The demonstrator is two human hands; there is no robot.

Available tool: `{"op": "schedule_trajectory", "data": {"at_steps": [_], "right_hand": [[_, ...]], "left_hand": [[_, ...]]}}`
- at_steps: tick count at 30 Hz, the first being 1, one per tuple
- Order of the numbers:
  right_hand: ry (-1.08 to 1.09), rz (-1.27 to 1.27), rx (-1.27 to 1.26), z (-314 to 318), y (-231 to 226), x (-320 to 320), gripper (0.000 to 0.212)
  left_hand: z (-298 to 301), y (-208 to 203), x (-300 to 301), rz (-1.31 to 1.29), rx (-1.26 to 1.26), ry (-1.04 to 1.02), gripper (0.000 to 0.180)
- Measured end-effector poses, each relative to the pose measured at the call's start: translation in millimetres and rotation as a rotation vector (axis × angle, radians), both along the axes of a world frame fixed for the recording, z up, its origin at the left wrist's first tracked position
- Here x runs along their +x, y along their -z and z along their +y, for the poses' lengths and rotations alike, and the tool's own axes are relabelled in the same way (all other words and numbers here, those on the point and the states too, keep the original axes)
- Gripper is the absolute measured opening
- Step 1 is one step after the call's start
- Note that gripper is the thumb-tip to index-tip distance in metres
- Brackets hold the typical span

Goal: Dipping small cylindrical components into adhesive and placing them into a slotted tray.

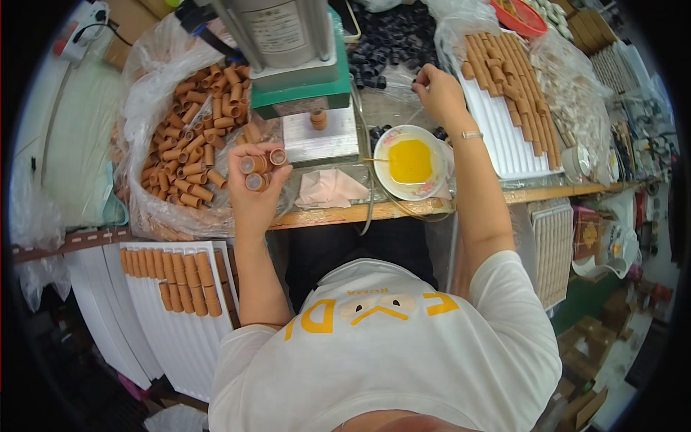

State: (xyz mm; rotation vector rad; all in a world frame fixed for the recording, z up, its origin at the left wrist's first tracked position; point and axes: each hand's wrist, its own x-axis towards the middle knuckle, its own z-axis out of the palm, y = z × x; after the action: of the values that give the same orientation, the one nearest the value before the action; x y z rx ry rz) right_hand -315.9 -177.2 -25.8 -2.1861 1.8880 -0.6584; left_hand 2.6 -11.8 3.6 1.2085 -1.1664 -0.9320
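Observation:
Several short brown tubes are bunched in my left hand, their round ends facing up. That hand is just left of the press's metal base plate. Under the press head, with its green block, a small brown piece is visible. My right hand is raised past the bowl, fingertips pinched around a small black piece. Near those fingers lies a heap of small black ring-like parts. A patterned bowl of yellow liquid stands between my hands, a thin stick resting in it.
A plastic-lined heap of loose brown tubes fills the left side. On the right, a white ribbed tray carries rows of brown tubes. A pink cloth lies by the wooden table edge. Another tray sits lower left.

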Motion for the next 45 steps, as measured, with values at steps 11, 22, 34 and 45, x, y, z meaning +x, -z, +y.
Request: {"op": "schedule_trajectory", "data": {"at_steps": [11, 22, 34, 45], "right_hand": [[-0.255, -0.014, -0.264, 137.1, 5.3, 11.5, 0.011], [-0.322, -0.385, -0.248, 146.8, -45.3, 9.8, 0.016], [0.635, 0.221, 0.0, 2.1, -18.1, -135.6, 0.042], [0.702, 0.148, 0.061, 8.5, -7.3, -135.6, 0.037]], "left_hand": [[0.3, 10.9, -60.6, -0.286, -0.012, 0.322, 0.036], [-12.0, -6.3, -110.2, -0.47, -0.049, 0.412, 0.035], [-18.3, 1.4, -94.7, -0.409, -0.061, 0.273, 0.039], [-12.5, 1.2, -69.6, -0.397, -0.068, 0.199, 0.034]]}}
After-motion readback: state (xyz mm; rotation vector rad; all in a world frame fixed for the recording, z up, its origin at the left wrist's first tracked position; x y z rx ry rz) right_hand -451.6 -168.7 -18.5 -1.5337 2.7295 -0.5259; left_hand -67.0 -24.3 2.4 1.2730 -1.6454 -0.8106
